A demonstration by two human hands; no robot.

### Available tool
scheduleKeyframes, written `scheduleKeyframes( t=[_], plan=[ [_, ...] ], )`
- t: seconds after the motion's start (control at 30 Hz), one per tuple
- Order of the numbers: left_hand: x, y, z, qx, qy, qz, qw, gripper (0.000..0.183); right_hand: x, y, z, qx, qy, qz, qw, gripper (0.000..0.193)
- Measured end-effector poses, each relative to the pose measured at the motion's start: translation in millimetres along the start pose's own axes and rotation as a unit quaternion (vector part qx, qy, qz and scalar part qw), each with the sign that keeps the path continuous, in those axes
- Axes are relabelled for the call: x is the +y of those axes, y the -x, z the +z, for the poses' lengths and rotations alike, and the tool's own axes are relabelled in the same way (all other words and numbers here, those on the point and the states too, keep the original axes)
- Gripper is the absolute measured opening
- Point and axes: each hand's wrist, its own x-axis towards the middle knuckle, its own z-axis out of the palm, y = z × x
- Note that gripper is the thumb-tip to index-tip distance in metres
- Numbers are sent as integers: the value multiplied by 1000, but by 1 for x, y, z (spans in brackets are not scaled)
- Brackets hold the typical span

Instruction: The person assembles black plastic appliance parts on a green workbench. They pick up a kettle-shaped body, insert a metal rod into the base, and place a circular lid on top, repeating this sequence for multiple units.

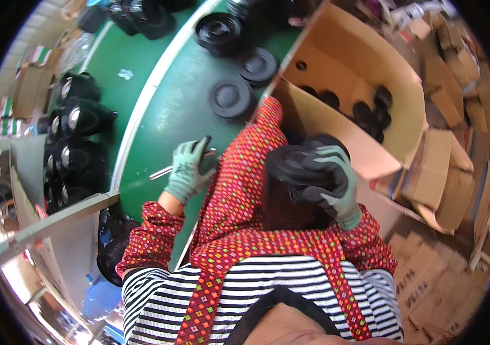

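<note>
My left hand (186, 172), in a pale green glove with dark fingertips, is over the green table. Its fingers curl around a thin silver metal rod (161, 172), which shows on both sides of the hand; the grip itself is partly hidden. At my lap, my right hand (337, 187), gloved alike, grips a black round ribbed part (288, 163) by its side. Below that part is a dark cylindrical body (288, 204), partly covered by the hand; whether they are joined I cannot tell. Two black discs, a nearer disc (230, 99) and a farther disc (258, 65), lie ahead on the table.
A large open cardboard box (394, 69) at the right holds several small black parts. Another black round part (218, 33) sits farther up the green table (141, 144). Several shiny black housings (78, 118) stand left of the white strip (141, 98). Flattened cartons (429, 276) lie lower right.
</note>
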Motion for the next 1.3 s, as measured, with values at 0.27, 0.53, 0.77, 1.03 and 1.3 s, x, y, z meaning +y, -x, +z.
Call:
scheduleKeyframes(
  t=[0.27,0.53,0.77,1.03,1.3],
  plan=[
    [69,5,-76,-4,330,178,927,111,-34,-95,-1,172,-489,227,824,56],
    [9,-15,-104,157,570,-41,806,39,4,-133,97,44,-115,83,989,47],
    [-210,-199,-119,408,425,-197,784,31,36,-84,135,42,-110,41,992,50],
    [-358,-296,-151,499,380,-314,713,41,17,-104,132,-11,-21,35,999,34],
    [-248,-206,-150,450,2,-286,846,101,18,-101,135,-1,-37,72,997,31]
  ],
)
